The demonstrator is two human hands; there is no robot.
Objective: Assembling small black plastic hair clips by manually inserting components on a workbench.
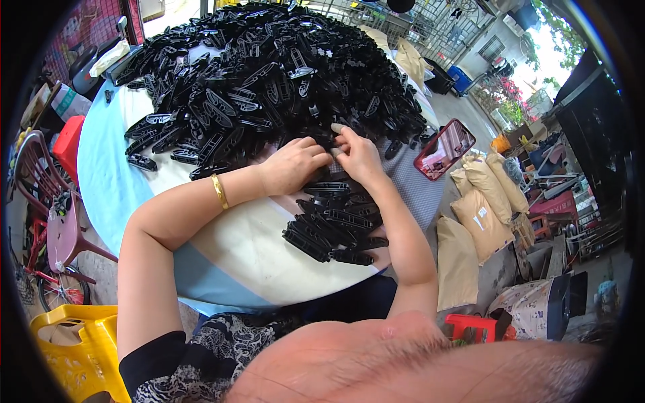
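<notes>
A large heap of black plastic parts (269, 74) covers the far half of a round table (228, 248). My left hand (293, 164) and my right hand (358, 156) meet at the near edge of the heap, fingers curled around small black parts there. What exactly sits between the fingers is hidden by the hands. A gold bangle (220, 191) circles my left wrist. A smaller pile of black parts (336, 225) lies on the table just below my hands, beside my right forearm.
A phone in a red case (444, 148) lies at the table's right edge. Tan sacks (480, 208) stand on the floor to the right. On the left are a pink plastic chair (57, 228) and a yellow crate (74, 349).
</notes>
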